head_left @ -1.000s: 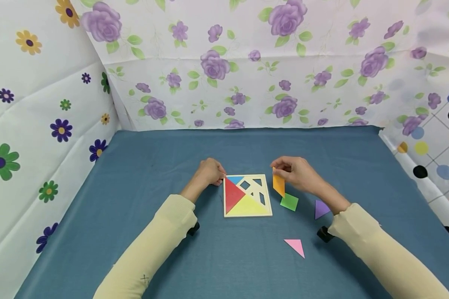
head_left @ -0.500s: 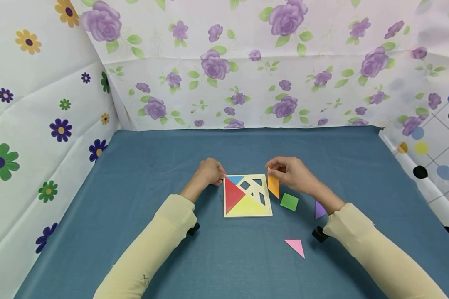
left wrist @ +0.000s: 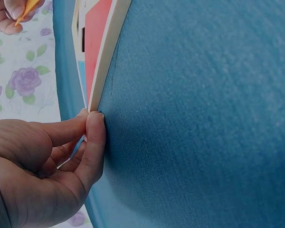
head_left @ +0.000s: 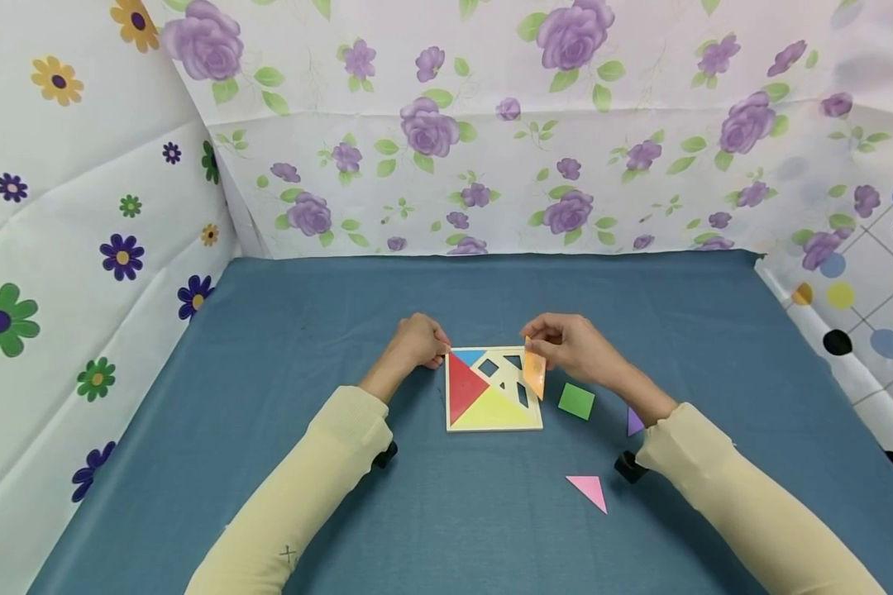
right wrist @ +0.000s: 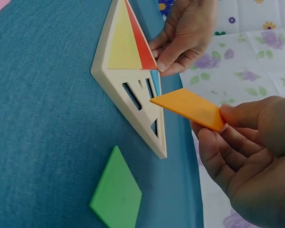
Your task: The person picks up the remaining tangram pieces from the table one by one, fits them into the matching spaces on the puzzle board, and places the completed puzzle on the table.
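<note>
Board (right wrist: 143, 121) is pinched at its far-left corner by left hand (head_left: 419, 340); right hand (head_left: 579, 345) pinches orange tile (right wrist: 186, 108). One-end hold could let it slip.

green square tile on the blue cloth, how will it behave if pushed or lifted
The flat green square tile looks stiff: straight edges, no bend. Thin and smaller than the cream puzzle board, it's probably light. Lying flat on the blue cloth, it would likely slide rather than roll or tip.
</note>
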Tool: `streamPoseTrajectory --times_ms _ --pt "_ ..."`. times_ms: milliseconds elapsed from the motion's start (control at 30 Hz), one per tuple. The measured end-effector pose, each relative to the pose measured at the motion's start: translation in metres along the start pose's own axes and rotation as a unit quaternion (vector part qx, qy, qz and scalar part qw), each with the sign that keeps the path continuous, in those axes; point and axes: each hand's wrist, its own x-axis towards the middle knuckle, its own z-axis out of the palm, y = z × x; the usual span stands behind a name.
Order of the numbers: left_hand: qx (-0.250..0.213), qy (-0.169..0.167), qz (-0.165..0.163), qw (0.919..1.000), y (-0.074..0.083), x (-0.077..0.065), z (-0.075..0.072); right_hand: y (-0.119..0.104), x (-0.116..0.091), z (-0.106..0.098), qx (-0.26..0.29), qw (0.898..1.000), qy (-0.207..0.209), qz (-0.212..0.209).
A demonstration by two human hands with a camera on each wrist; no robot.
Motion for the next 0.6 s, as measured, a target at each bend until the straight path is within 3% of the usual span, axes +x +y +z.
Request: streamPoseTrajectory --times_ms 600 --pt "0.003 -0.001 0.002 1.0000 -0.0006 0.0001 0.0005 0.0051 0.0024 0.0079 0.030 0.999 -0.007 0.027"
